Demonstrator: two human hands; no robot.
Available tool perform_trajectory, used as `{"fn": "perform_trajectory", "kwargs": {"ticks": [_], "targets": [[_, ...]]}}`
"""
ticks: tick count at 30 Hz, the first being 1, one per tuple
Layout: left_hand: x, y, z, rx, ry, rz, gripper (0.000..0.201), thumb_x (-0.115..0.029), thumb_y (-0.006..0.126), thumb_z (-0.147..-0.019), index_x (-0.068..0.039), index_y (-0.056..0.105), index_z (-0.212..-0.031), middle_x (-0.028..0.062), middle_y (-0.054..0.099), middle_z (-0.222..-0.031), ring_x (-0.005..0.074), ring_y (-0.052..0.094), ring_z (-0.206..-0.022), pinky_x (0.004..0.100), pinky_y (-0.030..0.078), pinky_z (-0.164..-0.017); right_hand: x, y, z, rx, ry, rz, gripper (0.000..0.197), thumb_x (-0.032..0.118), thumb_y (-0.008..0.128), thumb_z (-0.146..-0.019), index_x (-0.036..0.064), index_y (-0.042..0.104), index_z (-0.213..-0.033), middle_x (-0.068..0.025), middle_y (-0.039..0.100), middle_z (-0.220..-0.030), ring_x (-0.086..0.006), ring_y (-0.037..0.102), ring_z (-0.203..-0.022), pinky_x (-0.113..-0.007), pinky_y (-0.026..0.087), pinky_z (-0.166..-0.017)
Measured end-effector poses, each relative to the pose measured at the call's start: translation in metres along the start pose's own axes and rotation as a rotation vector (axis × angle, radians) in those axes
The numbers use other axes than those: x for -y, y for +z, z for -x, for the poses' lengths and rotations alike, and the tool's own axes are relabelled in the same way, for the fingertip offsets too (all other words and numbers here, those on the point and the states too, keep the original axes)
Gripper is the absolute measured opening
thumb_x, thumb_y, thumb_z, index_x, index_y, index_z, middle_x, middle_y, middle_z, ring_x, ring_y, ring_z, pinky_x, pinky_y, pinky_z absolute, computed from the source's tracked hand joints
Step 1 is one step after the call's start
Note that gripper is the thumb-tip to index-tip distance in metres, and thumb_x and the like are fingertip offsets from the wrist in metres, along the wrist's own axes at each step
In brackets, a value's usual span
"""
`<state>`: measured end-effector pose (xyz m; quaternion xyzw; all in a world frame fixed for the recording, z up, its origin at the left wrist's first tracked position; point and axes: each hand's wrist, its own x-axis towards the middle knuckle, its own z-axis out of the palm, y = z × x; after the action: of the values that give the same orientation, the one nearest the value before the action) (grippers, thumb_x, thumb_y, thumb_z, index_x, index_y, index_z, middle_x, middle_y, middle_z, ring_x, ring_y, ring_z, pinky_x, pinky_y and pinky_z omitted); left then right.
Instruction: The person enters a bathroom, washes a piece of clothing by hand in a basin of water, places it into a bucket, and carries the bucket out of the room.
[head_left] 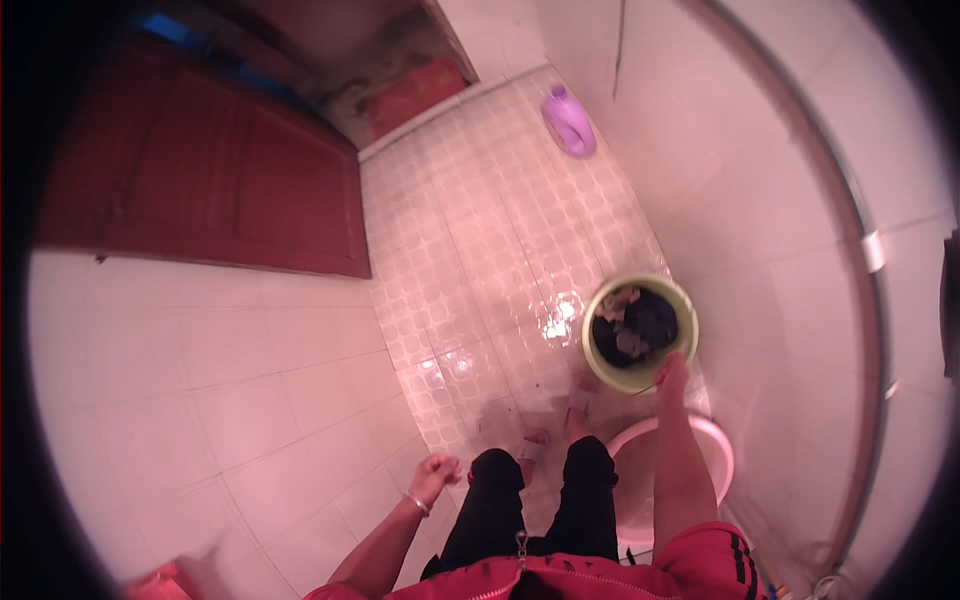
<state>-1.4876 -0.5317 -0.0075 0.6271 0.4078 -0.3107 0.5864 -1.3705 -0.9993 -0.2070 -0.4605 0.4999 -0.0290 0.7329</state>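
Note:
My right hand (672, 372) is closed on the near rim of a light green bucket (640, 382). Dark and greyish-brown clothes (652, 322) lie bunched inside the bucket, which stands on the tiled floor beside the right wall. Out to the left of my knees, my left hand (437, 478) has its fingers curled in, and I see nothing in it. Under my right forearm sits a pink basin (722, 447), partly covered by the arm.
A purple detergent bottle (570, 122) is on the far floor by the right wall. The reddish-brown door (210, 165) stands open at the left, near a raised threshold (430, 118). The patterned floor (470, 250) shines as if wet. A red object (160, 582) is at the lower left.

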Motion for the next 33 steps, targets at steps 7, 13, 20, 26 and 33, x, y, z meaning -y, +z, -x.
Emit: {"fn": "perform_trajectory", "kwargs": {"ticks": [7, 13, 20, 26, 33], "targets": [[-0.346, 0.104, 0.262, 0.574, 1.211, 0.378, 0.017, -0.014, 0.052, -0.084, -0.001, 0.052, -0.094, 0.0156, 0.054, -0.095, 0.0300, 0.059, -0.080, 0.0390, 0.049, -0.075, 0.091, 0.044, 0.068, -0.050, 0.173, 0.143, 0.028, 0.032, 0.054, -0.082, 0.0169, 0.039, -0.064, 0.0033, 0.031, -0.047, -0.0112, 0.028, -0.034, -0.027, 0.024, -0.031], [-0.446, 0.080, 0.357, 0.886, 1.754, 0.851, 0.007, -0.007, 0.050, -0.082, -0.003, 0.055, -0.085, 0.0113, 0.057, -0.083, 0.0246, 0.057, -0.059, 0.0346, 0.050, -0.055, 0.092, -0.005, 0.039, -0.031, -0.124, 0.627, 0.033, 0.034, 0.050, -0.084, 0.0161, 0.039, -0.058, 0.0004, 0.029, -0.043, -0.0143, 0.030, -0.031, -0.030, 0.026, -0.029], [-0.524, 0.005, 0.334, 0.887, 1.767, 0.746, 0.004, -0.004, 0.054, -0.080, -0.005, 0.057, -0.083, 0.0071, 0.058, -0.085, 0.0192, 0.056, -0.062, 0.0294, 0.049, -0.058, 0.119, 0.089, 0.096, -0.050, 0.204, 0.571, 0.027, 0.036, 0.053, -0.082, 0.0102, 0.052, -0.089, -0.0099, 0.053, -0.065, -0.0208, 0.052, -0.046, -0.036, 0.037, -0.036], [-0.621, -0.069, 0.297, 1.000, 1.783, 0.578, 0.005, -0.001, 0.058, -0.079, -0.006, 0.059, -0.081, 0.0036, 0.060, -0.086, 0.0147, 0.056, -0.064, 0.0249, 0.047, -0.060, 0.164, 0.192, 0.062, -0.135, 0.299, 0.170, 0.027, 0.031, 0.049, -0.088, 0.0045, 0.049, -0.092, -0.0092, 0.048, -0.063, -0.0186, 0.050, -0.046, -0.031, 0.040, -0.036], [-0.719, -0.104, 0.229, 0.735, 1.901, 0.980, 0.011, -0.004, 0.058, -0.080, -0.010, 0.056, -0.070, 0.0036, 0.051, -0.065, 0.0155, 0.051, -0.052, 0.0304, 0.045, -0.047, 0.221, 0.372, 0.038, 0.051, 0.216, -0.020, 0.032, 0.041, 0.047, -0.090, 0.0102, 0.050, -0.099, -0.0097, 0.055, -0.072, -0.0220, 0.050, -0.053, -0.037, 0.046, -0.054]]}}
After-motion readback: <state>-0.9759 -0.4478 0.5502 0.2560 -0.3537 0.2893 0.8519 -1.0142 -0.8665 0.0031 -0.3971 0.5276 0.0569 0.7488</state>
